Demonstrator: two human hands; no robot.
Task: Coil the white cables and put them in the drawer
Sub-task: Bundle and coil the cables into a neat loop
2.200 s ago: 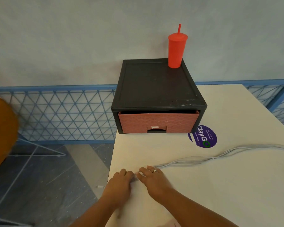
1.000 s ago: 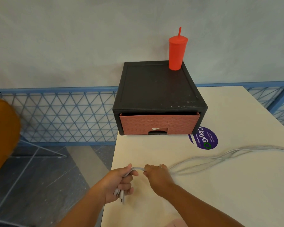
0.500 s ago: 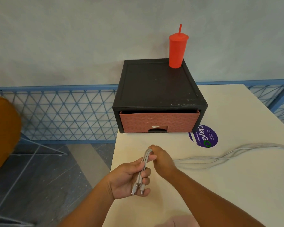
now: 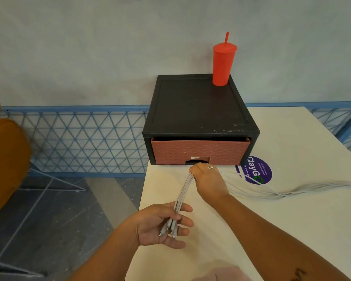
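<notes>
A bundle of white cables (image 4: 257, 191) trails across the white table (image 4: 292, 230) from the right edge. My left hand (image 4: 160, 226) pinches the plug ends of the bundle near the table's left edge, palm up. My right hand (image 4: 208, 179) grips the same cables farther along, just in front of the drawer, and the stretch between the hands is taut. The brick-patterned red drawer (image 4: 199, 152) sits shut in its black case (image 4: 197, 106) at the table's back left.
A red tumbler with a straw (image 4: 223, 63) stands on the case's back right corner. A round purple sticker (image 4: 255, 171) lies on the table right of the drawer. A blue lattice rail (image 4: 79, 138) and an orange seat (image 4: 4, 159) are at left.
Both hands lifted the cable ends off the table. My right hand slid along the cables away from me toward the drawer, stretching a length between the hands.
</notes>
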